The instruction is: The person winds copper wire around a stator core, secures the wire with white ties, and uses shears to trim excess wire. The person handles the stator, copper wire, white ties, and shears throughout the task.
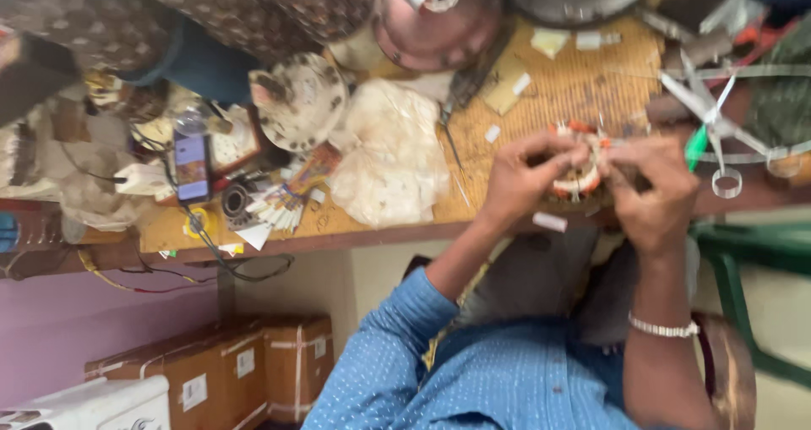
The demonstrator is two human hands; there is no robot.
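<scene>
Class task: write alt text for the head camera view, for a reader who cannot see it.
Two hands, left hand and right hand, grip a small round wound coil at the edge of a cluttered wooden workbench. Cardboard boxes sit below.

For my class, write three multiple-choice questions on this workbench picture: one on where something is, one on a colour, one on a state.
1. Where are the cardboard boxes?
A. On the bench
B. On the floor below the bench
C. On a chair

2. What colour is the sleeve on the person's left arm?
A. Blue
B. Red
C. White

3. How is the round wound part held?
A. Lying untouched
B. By one hand only
C. By both hands

Answers: 1 B, they sit under the wooden bench. 2 A, dotted blue cloth. 3 C, the left hand and right hand both grip it.
</scene>
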